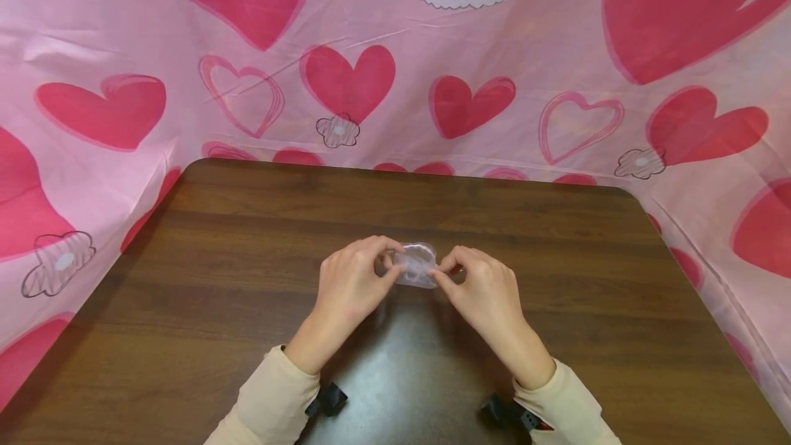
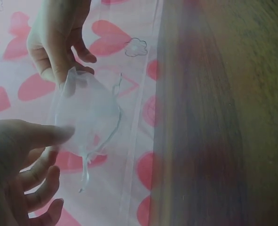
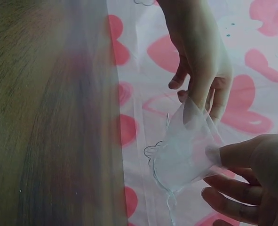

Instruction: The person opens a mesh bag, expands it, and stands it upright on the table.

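Bag point(image 1: 417, 266), sheer and thin, held above the desk point(image 1: 593, 246), left hand point(image 1: 353, 273) pinching its nine-o'clock edge, right hand point(image 1: 486, 286) its three-o'clock edge; hard tugging could tear it.

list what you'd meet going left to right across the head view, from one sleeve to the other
Left sleeve → left hand → sheer drawstring pouch → right hand → right sleeve.
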Demonstrator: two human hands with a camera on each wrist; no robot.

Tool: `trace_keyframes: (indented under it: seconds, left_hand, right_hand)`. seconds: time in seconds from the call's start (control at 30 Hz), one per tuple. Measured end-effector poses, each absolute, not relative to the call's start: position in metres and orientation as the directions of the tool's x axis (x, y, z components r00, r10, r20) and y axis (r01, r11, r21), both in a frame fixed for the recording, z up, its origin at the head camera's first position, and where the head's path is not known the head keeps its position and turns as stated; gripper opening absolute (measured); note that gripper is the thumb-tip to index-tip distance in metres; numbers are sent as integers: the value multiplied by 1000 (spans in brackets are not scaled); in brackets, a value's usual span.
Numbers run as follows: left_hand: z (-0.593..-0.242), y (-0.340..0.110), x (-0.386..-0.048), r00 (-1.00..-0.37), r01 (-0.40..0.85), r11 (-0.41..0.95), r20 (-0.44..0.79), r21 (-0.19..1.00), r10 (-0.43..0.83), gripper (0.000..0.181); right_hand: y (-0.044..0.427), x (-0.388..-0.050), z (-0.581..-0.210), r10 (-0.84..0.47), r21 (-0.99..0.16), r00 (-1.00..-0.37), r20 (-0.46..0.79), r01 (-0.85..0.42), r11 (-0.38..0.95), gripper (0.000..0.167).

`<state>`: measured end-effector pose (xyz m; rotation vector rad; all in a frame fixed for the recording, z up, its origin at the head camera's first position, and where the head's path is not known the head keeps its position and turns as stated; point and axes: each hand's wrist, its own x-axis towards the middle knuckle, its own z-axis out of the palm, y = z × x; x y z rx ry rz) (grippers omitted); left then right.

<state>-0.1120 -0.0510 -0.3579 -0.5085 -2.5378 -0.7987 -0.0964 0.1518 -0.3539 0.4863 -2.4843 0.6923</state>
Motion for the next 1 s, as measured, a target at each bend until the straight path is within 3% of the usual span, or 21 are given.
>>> trace_keyframes:
  seconds: [0.17,0.3,0.43,0.67,0.8,1.0]
  left_hand:
    - [-358,-50,-111,-814,507,754,519,418,259,27]
    - [-358,-49,-111,-799,528,744,536,409,273,17]
    - [-357,-48,-111,-798,514,750,554,417,238,6]
    - [-356,-49,-110,-815,464,752,557,468,157,4]
    - [-356,-48,-109,-845,441,774,501,455,187,8]
    - [-360,-43,-108,-871,437,804,414,403,266,18]
  right_hand:
    - [150,-96,-354,-204,-372,-808,552,-458,807,20]
    - [149,-96,-353,-218,-374,-807,549,-471,799,15]
    - [148,-94,-352,-235,-377,-812,535,-478,793,16]
    - [147,-92,-350,-217,-397,-860,461,-419,817,22]
    - [148,-94,-352,-191,-381,-838,510,-420,823,14]
    - [145,-93,-354,-213,-387,-794,570,-487,783,16]
